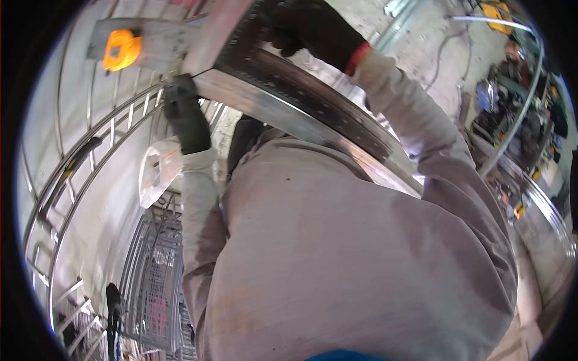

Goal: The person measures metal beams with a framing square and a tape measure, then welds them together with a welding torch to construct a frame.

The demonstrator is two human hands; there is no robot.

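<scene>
A silver rectangular metal tube [259, 102] runs diagonally in front of my body and meets another length of metal at a corner. My left hand [185, 114], in a dark glove, is closed at that corner, its fingers against the tube. On top of the metal lies a dark L-shaped steel square [319, 102] with small marks along its edges. My right hand [319, 33], in a dark glove with a red cuff, has its fingers curled on the square near its bend. An orange tape measure [122, 50] rests on a grey plate [165, 45] beyond my left hand.
Curved-looking metal railings [90, 156] stand along the left, with a stack of wire-like metal grilles [150, 283] below. A whitish plastic container [161, 168] is beside my left forearm. Tools and clutter [518, 108] lie at the right, near long metal bars [545, 207].
</scene>
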